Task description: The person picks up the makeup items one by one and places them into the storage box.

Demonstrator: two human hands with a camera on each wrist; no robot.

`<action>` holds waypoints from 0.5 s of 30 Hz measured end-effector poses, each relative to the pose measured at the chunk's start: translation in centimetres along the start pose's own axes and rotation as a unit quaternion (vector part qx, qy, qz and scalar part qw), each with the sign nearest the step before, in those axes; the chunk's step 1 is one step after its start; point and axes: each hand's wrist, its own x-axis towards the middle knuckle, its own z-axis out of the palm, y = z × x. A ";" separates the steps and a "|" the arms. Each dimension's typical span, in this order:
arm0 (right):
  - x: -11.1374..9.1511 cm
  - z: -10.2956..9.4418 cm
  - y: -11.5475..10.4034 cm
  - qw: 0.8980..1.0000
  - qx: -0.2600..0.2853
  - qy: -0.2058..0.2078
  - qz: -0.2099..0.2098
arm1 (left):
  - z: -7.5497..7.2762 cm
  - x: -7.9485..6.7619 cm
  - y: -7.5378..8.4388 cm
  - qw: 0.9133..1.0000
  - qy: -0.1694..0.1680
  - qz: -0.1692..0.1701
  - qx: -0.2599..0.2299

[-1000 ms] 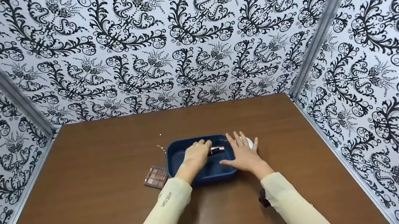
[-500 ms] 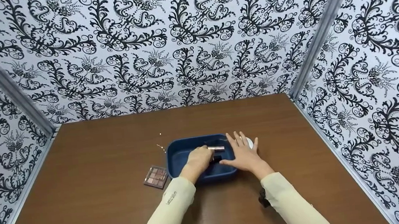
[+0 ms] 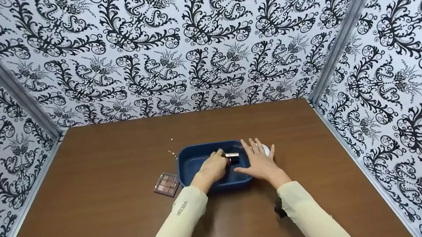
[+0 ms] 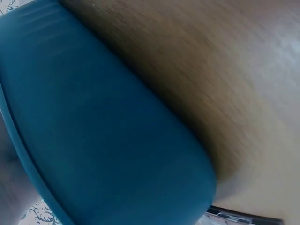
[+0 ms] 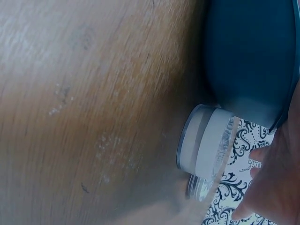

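A blue tray (image 3: 194, 148) sits mid-table. My left hand (image 3: 212, 168) reaches down inside it, fingers curled around what looks like a small black cosmetic tube (image 3: 234, 160). Right beside that lies a shiny pale tube (image 3: 232, 155); the fingers partly hide both. My right hand (image 3: 261, 164) rests over the tray's right side with fingers spread, holding nothing. Just beyond those fingers stands a white round jar (image 5: 206, 140), with a small clear container (image 5: 200, 187) behind it. The left wrist view shows mostly the tray's outer wall (image 4: 108, 122).
An eyeshadow palette (image 3: 166, 184) lies on the brown table (image 3: 116, 160) against the tray's left side. Tiny shiny bits (image 3: 172, 152) are near the tray's far left corner, perhaps a thin chain. Patterned walls (image 3: 205, 51) enclose the table at the back and sides.
My left hand dips towards the near side of the tray, then comes back up and right with the black tube beside the pale one. The right hand stays put; the head view shifts slightly.
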 end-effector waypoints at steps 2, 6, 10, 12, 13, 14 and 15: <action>0.0 -0.1 0.0 1.000 -0.004 0.001 0.002 | -0.1 -0.1 0.0 1.000 -0.008 0.002 -0.019; 0.0 -0.1 0.0 1.000 -0.005 0.002 -0.003 | -0.2 -0.3 0.0 0.999 -0.029 0.011 -0.030; 0.0 0.0 0.1 1.000 -0.006 0.001 -0.003 | -0.3 -0.4 -0.1 0.999 -0.033 0.018 -0.026; 0.1 0.0 0.1 1.000 -0.003 0.004 -0.002 | -0.4 -0.5 -0.1 0.999 -0.027 0.023 -0.025; 0.1 0.0 0.1 1.000 -0.003 0.003 -0.001 | -0.4 -0.5 -0.1 0.999 -0.025 0.025 -0.024; 0.1 0.1 0.1 1.000 -0.003 0.003 0.000 | -0.4 -0.6 -0.1 0.999 -0.023 0.028 -0.023; 0.1 0.1 0.1 1.000 -0.002 0.004 0.000 | -0.4 -0.7 -0.2 0.999 -0.022 0.030 -0.022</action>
